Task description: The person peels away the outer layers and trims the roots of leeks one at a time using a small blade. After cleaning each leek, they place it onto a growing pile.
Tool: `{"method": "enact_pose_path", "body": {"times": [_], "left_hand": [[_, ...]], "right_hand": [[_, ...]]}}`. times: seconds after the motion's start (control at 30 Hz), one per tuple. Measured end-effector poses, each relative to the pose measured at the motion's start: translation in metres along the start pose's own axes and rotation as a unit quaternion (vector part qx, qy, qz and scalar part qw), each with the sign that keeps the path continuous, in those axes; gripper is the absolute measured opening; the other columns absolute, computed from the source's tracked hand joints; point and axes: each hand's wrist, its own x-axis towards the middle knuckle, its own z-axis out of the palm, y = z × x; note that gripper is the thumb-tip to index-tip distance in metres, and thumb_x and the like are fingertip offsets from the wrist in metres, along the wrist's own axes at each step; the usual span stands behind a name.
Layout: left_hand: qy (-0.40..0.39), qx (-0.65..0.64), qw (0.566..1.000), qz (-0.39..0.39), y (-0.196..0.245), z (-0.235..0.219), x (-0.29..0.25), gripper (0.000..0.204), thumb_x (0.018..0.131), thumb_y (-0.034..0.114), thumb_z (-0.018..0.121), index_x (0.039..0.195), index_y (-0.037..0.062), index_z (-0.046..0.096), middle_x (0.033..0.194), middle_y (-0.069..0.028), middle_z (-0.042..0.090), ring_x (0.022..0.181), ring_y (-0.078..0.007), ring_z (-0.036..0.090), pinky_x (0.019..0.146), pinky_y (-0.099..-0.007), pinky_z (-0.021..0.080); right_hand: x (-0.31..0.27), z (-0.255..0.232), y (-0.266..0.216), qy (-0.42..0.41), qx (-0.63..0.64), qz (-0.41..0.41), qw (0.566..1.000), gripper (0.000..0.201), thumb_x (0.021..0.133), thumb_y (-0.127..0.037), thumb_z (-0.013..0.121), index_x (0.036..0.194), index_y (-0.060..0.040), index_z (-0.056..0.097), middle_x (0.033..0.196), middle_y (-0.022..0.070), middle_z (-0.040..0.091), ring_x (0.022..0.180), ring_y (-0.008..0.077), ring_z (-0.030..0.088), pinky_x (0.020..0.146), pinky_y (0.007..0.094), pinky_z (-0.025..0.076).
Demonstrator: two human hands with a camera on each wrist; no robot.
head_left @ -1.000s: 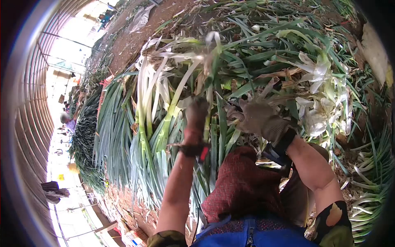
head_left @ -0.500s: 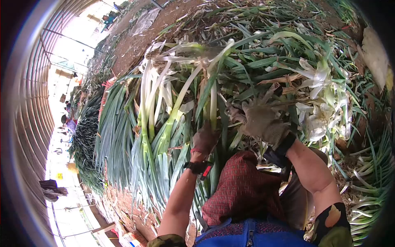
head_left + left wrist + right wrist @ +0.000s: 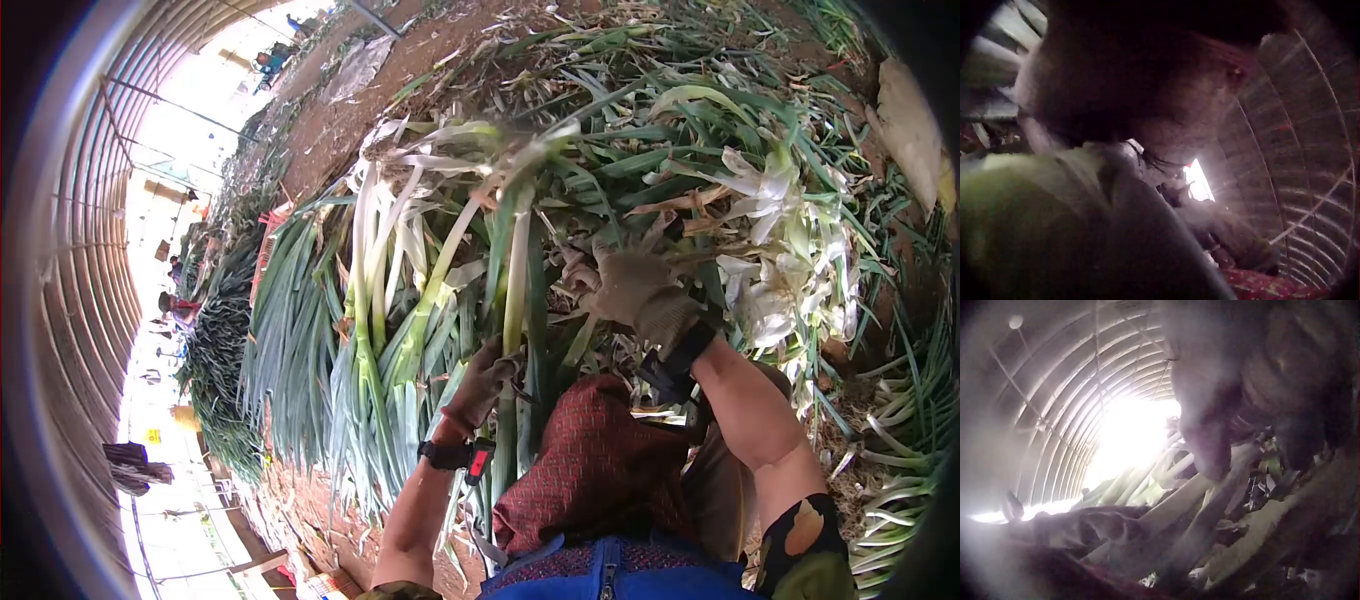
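Observation:
My gloved left hand (image 3: 483, 385) grips a leek (image 3: 517, 280) low on its stalk, where white turns to green. The leek stands out toward the pile, its pale end farthest from me. In the left wrist view, the leek's broad green part (image 3: 1035, 212) fills the lower left beneath the dark hand (image 3: 1116, 94). My gloved right hand (image 3: 640, 295) lies to the right of that leek over loose leaves, its fingers spread. In the right wrist view the glove's fingers (image 3: 1210, 450) point down over pale stalks and leaf scraps.
More leeks (image 3: 365, 260) lie side by side to the left, green tops toward me. Peeled pale leaves (image 3: 775, 260) are heaped at the right. Thinner trimmed onions (image 3: 890, 500) lie at the lower right. A dark red patterned cloth (image 3: 590, 470) covers my knee.
My left hand has slid down toward me along the leek stalk, leaving more of its pale length showing. The right hand has barely moved.

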Motion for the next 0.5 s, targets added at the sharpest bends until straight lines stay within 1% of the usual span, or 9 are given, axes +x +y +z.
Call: {"method": "enact_pose_path", "body": {"times": [0.07,0.1,0.2,0.23,0.33,0.37,0.43,0.47,0.5], "left_hand": [[-0.021,-0.040,0.999,-0.014,0.003,-0.002,-0.005,0.060,0.090,0.024,0.060,0.142,-0.0004,0.041,0.114,-0.0052,0.064,0.081,-0.0117,0.058,0.067,-0.0257,0.049],[-0.038,-0.032,0.999,0.015,0.005,-0.001,-0.007,0.057,0.092,0.029,0.058,0.139,-0.0009,0.044,0.105,-0.0040,0.064,0.079,-0.0117,0.058,0.069,-0.0267,0.050],[-0.101,-0.032,0.992,0.068,0.009,-0.005,-0.016,0.055,0.095,0.035,0.054,0.135,-0.0016,0.046,0.093,-0.0024,0.060,0.077,-0.0119,0.057,0.070,-0.0267,0.050],[-0.081,-0.055,0.995,0.017,0.014,0.001,-0.021,0.051,0.098,0.036,0.050,0.132,-0.0021,0.049,0.085,-0.0024,0.055,0.075,-0.0123,0.055,0.071,-0.0270,0.050],[-0.083,-0.022,0.996,0.028,0.018,0.000,-0.025,0.049,0.091,0.047,0.062,0.108,0.0020,0.056,0.093,-0.0063,0.057,0.081,-0.0183,0.059,0.073,-0.0325,0.048],[-0.059,0.006,0.998,0.026,0.020,0.003,-0.029,0.046,0.093,0.048,0.059,0.104,0.0039,0.055,0.095,-0.0075,0.058,0.081,-0.0201,0.059,0.074,-0.0335,0.049],[-0.109,-0.011,0.985,0.136,0.012,0.000,-0.029,0.039,0.097,0.034,0.053,0.119,0.0012,0.055,0.098,-0.0059,0.061,0.084,-0.0159,0.061,0.074,-0.0295,0.050],[-0.115,-0.027,0.985,0.128,0.010,-0.002,-0.029,0.037,0.098,0.029,0.052,0.122,0.0007,0.055,0.099,-0.0057,0.062,0.085,-0.0150,0.061,0.075,-0.0289,0.050],[-0.121,-0.044,0.984,0.120,0.014,-0.001,-0.028,0.035,0.099,0.024,0.051,0.125,0.0002,0.055,0.100,-0.0055,0.063,0.087,-0.0141,0.062,0.075,-0.0283,0.051]], "right_hand": [[-0.002,-0.001,0.002,0.002,0.006,-0.024,1.000,0.069,0.075,-0.045,0.070,0.121,0.0027,0.053,0.091,0.0252,0.069,0.090,0.0391,0.068,0.084,0.0483,0.052],[-0.002,-0.001,0.003,0.002,0.009,-0.032,0.999,0.070,0.075,-0.046,0.070,0.122,0.0031,0.053,0.090,0.0251,0.069,0.089,0.0390,0.068,0.084,0.0481,0.052],[0.002,0.003,0.007,0.006,0.010,-0.023,1.000,0.071,0.077,-0.047,0.069,0.124,0.0035,0.051,0.089,0.0250,0.069,0.088,0.0393,0.068,0.083,0.0475,0.052],[0.006,0.003,0.009,0.014,0.007,-0.022,1.000,0.071,0.077,-0.047,0.069,0.124,0.0035,0.051,0.089,0.0248,0.069,0.087,0.0395,0.068,0.083,0.0474,0.052],[0.002,-0.001,0.001,0.062,0.011,-0.049,0.997,0.072,0.079,-0.050,0.067,0.124,0.0034,0.051,0.088,0.0238,0.069,0.085,0.0399,0.069,0.081,0.0477,0.052],[0.002,0.001,0.001,0.070,0.010,-0.046,0.996,0.072,0.079,-0.050,0.067,0.124,0.0033,0.051,0.088,0.0233,0.070,0.084,0.0397,0.069,0.080,0.0478,0.052],[0.013,0.008,0.007,0.077,0.005,-0.024,0.997,0.071,0.079,-0.051,0.067,0.123,0.0030,0.052,0.087,0.0223,0.070,0.083,0.0391,0.069,0.078,0.0480,0.053],[0.020,0.014,0.013,0.076,0.000,-0.007,0.997,0.071,0.079,-0.051,0.067,0.123,0.0028,0.052,0.087,0.0218,0.070,0.082,0.0387,0.069,0.077,0.0480,0.053],[0.018,0.009,0.010,0.073,0.008,-0.005,0.997,0.070,0.079,-0.050,0.067,0.122,0.0028,0.053,0.086,0.0216,0.070,0.082,0.0385,0.069,0.076,0.0479,0.053]]}}
